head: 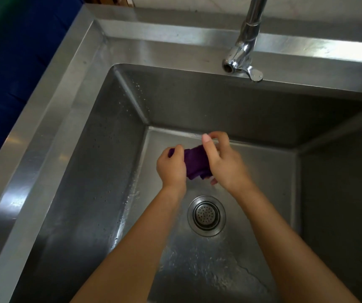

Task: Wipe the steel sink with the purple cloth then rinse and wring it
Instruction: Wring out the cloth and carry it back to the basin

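Note:
A bunched purple cloth (194, 161) is held low inside the steel sink (101, 162), above the basin floor. My left hand (172, 166) grips its left end, and my right hand (221, 159) grips its right end with the thumb raised. Both hands are close together, with the cloth squeezed between them. The basin floor is wet, with water streaks near the front. No water stream shows from the tap.
A chrome faucet (244, 51) with a lever handle stands on the back ledge, spout over the basin. The round strainer drain (206, 215) lies just below my hands. A wide steel rim runs along the left; blue surface beyond it.

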{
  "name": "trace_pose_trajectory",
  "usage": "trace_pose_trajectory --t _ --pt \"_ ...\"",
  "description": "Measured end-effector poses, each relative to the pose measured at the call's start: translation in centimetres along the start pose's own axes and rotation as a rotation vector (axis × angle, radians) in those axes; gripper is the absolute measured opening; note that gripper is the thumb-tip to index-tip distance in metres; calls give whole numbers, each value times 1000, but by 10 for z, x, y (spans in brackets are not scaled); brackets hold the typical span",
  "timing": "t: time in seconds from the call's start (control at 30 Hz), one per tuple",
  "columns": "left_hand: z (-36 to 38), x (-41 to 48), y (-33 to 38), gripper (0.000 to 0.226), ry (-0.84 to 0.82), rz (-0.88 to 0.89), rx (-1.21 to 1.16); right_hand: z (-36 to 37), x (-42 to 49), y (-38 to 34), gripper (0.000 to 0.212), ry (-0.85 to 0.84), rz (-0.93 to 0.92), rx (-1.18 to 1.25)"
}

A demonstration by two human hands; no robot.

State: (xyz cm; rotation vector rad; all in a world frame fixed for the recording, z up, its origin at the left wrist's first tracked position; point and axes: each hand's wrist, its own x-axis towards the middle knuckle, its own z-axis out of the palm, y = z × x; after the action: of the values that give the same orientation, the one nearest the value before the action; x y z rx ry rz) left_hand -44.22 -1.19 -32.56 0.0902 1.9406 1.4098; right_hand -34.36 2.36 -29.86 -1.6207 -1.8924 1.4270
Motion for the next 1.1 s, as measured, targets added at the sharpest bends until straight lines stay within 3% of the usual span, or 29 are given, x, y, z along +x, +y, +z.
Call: trace_pose_trajectory --t 0.1,0.2,0.33,0.43,0.57,0.67,0.87,1.1 --pt "-2 3 4 23 -43 -157 -4 7 -26 10 63 53 -293 -405" --pt "0 -1 8 20 -117 -244 6 16 -24 16 70 19 -532 -352" --pt "-3 -11 5 32 -247 -297 -103 15 -4 6 54 164 -728 -339" --pt "-2 -24 2 32 -173 -319 -127 16 2 5 39 301 -833 -389" --pt "4 -28 2 44 12 -138 -132 20 8 6 44 415 -717 -346" --pt "4 -28 4 48 115 105 17 26 5 3 50 357 -518 -259" --pt "3 -29 2 52 70 373 249 18 0 0 45 197 -199 -52" --pt "6 -25 17 52 3 609 253 6 7 -12 52 130 -55 156"
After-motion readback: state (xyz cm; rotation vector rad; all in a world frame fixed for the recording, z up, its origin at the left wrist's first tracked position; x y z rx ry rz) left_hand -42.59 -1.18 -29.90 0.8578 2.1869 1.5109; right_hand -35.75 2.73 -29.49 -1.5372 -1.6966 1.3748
